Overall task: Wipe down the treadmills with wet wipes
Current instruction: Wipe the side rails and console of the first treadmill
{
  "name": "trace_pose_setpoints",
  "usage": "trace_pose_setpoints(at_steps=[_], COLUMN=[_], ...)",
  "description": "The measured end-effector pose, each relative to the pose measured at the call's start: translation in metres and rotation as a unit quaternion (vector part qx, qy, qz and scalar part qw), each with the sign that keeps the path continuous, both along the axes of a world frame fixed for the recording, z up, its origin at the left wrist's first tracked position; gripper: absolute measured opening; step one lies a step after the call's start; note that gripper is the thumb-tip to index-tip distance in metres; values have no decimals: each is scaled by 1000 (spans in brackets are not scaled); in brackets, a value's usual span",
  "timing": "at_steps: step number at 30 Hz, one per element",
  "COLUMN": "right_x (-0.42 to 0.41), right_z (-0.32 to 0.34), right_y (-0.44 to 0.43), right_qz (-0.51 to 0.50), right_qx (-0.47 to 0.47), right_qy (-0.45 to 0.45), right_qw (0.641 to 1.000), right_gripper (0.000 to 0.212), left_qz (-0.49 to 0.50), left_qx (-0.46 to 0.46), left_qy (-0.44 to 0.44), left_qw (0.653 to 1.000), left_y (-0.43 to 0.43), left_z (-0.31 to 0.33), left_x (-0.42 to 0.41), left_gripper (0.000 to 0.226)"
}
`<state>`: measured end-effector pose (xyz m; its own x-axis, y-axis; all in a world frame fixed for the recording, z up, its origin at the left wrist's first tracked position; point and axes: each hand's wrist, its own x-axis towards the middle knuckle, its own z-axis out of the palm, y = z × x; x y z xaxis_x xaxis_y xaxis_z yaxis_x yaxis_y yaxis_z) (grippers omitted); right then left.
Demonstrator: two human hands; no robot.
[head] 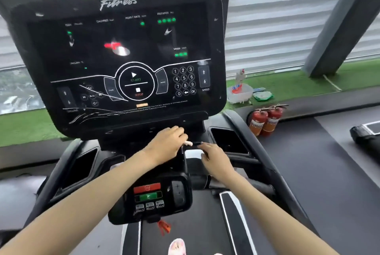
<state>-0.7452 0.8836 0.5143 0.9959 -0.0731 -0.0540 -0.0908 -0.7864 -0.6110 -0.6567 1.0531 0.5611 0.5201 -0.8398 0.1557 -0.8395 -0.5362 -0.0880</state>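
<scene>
A black treadmill fills the view, with a large console screen (pixel 123 59) up front and a small control panel (pixel 150 197) with red and green buttons below. My left hand (pixel 166 143) is under the screen's lower edge, its fingers curled round a small white wad, apparently a wet wipe (pixel 188 143), whose tip sticks out. My right hand (pixel 216 158) lies just to the right of it, fingers fairly straight, fingertips resting on the black handlebar beside a shiny silver grip plate (pixel 193 154). Both forearms reach in from the bottom.
Black cup-holder trays (pixel 228 141) flank the console. Two red fire extinguishers (pixel 265 121) stand on the floor at right, near a white plastic box (pixel 239 93) and a green wipes pack (pixel 262 96) on artificial grass. Another treadmill's edge (pixel 366 131) shows far right.
</scene>
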Motion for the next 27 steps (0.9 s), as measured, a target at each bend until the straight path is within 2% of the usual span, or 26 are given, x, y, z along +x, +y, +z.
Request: trace_pose_setpoints(at_steps=[2,4,6,7,8,14,17,22,27], right_x=[8,15,24,28,31,37,36,34,36], right_z=[-5,-8,-10,-11,-13,-19,-18,-20,-21], right_y=[2,7,12,14,16,20,14,9,3], right_qz=[10,9,3,0,-2,-12,-24,-16,3], right_qx=[-43,-61,-67,-71,-73,-55,-25,3,22], right_qy=[-4,-5,-9,-7,-1,29,14,-4,-18], right_qw=[999,998,998,997,997,998,999,1000,1000], right_gripper=[43,45,46,47,47,50,49,48,48], left_qz=[-112,-147,-161,-164,-162,-94,-52,-84,-36], left_qx=[65,115,155,162,160,33,-7,15,58], left_qy=[-120,-153,-168,-158,-127,17,151,175,200], left_qw=[984,970,960,960,965,995,987,981,977], left_y=[-5,-6,0,6,13,26,4,31,-1], left_z=[-8,-19,-32,-37,-42,-51,-51,-48,-49], left_x=[13,27,38,41,44,45,40,42,47], left_gripper=[28,40,19,9,10,45,53,48,56])
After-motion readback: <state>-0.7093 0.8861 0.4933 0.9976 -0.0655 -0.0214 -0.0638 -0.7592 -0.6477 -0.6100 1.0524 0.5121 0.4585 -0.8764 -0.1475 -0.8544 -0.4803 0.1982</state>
